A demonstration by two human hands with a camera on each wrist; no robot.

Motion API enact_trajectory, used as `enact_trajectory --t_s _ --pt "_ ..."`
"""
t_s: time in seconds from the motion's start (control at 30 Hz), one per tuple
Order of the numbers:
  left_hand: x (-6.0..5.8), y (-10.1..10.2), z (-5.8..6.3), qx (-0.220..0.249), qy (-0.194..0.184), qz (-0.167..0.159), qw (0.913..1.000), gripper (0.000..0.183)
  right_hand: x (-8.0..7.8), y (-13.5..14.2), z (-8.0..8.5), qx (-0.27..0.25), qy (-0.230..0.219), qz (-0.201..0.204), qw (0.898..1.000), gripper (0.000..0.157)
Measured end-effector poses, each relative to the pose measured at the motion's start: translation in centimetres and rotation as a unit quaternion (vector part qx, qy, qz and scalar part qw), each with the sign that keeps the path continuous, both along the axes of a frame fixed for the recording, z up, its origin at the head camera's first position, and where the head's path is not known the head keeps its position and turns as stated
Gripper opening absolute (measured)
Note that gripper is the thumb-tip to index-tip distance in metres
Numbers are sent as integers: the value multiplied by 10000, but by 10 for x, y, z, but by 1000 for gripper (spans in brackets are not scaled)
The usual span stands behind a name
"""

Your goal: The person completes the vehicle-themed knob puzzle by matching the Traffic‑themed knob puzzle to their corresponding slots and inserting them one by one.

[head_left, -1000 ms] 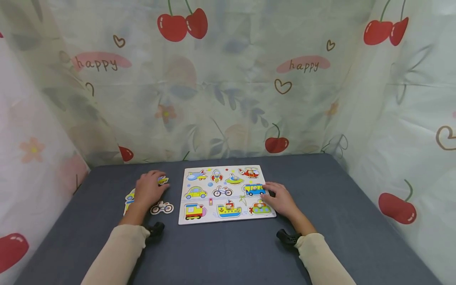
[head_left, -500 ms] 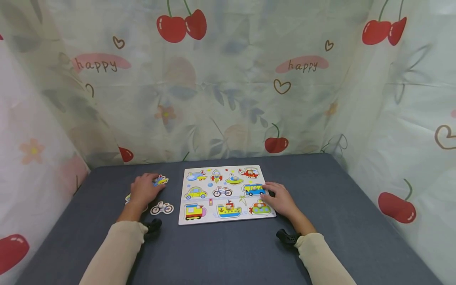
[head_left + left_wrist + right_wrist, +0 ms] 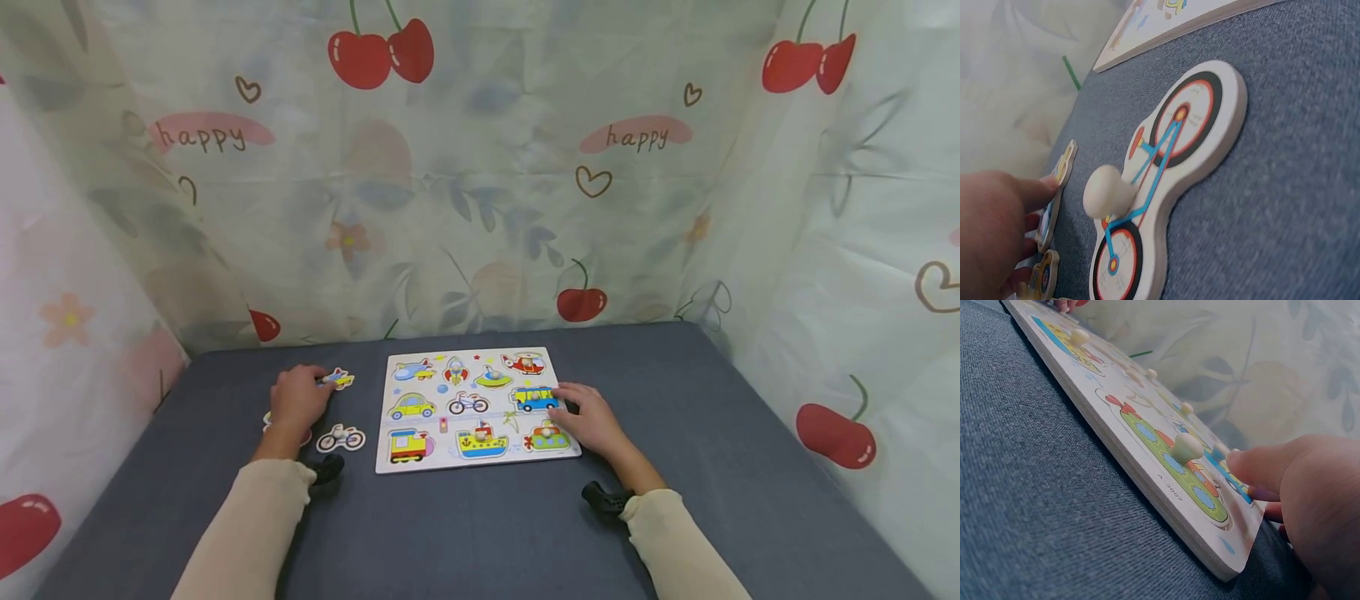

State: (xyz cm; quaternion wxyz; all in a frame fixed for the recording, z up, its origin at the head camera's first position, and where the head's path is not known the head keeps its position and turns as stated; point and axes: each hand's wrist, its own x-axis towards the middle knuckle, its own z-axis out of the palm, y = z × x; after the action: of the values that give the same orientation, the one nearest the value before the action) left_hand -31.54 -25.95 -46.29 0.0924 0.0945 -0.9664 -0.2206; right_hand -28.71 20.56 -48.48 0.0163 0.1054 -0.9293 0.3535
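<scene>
Left of the puzzle board (image 3: 446,450), the left hand (image 3: 297,400) has shifted away, exposing more of the airplane piece (image 3: 341,380), seemingly unplaced; its grip I cannot tell. The right hand (image 3: 591,422) rests, relaxed, on the board's right edge.

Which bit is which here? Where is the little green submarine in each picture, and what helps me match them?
Head: the green submarine sits at the lower right corner of the white board.
Left wrist: not in this picture.
Right wrist: the green submarine is around the centre.
Shared landmark: the white board, only partly shown at the top of the left wrist view.
</scene>
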Motion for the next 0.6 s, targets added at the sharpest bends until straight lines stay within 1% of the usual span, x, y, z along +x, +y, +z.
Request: enact_trajectory --t_s 0.2,0.4,0.6 --pt "-2 2 0 -125 16 327 9994 33 0 -1 0 -23 4 -18 10000 50" --pt "-3 4 0 -325 42 377 9988 27 1 -1 1 -18 -6 -31 10000 50" --pt "-3 6 1 -299 96 442 9985 24 1 -1 0 -17 -6 -33 10000 50"
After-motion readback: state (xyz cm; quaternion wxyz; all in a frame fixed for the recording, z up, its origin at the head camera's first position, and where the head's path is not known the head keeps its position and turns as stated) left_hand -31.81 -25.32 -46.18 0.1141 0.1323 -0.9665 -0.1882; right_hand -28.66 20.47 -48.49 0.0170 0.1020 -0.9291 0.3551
